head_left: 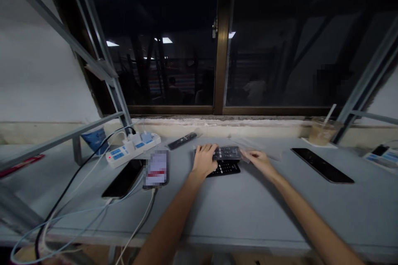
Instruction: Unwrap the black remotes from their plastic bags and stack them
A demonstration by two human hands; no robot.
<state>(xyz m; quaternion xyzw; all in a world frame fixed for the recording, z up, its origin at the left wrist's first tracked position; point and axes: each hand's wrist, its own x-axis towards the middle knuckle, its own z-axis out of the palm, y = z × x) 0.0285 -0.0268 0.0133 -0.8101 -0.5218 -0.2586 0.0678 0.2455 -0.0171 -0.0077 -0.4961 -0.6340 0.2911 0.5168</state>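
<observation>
Dark window panes [161, 62] back a grey tabletop [248, 215]. The left hand [205, 160] curls closed around the left end of a black remote control [228, 152] in film, overlapping a second remote [228, 168] — whether they touch is unclear. The right hand [258, 163] pinches clear plastic film [245, 155] beside it, fingertips nearly together. A firm left grip and light, level right-hand tension should suit such thin film.

I see a grey table [236, 215] with a power strip [137, 151], a blue cup [94, 139], a dark phone [122, 180], a lit phone [157, 169], a wrapped remote [183, 141], a black remote [228, 168] and, rightward, another phone [321, 165] near a drink [321, 134].
</observation>
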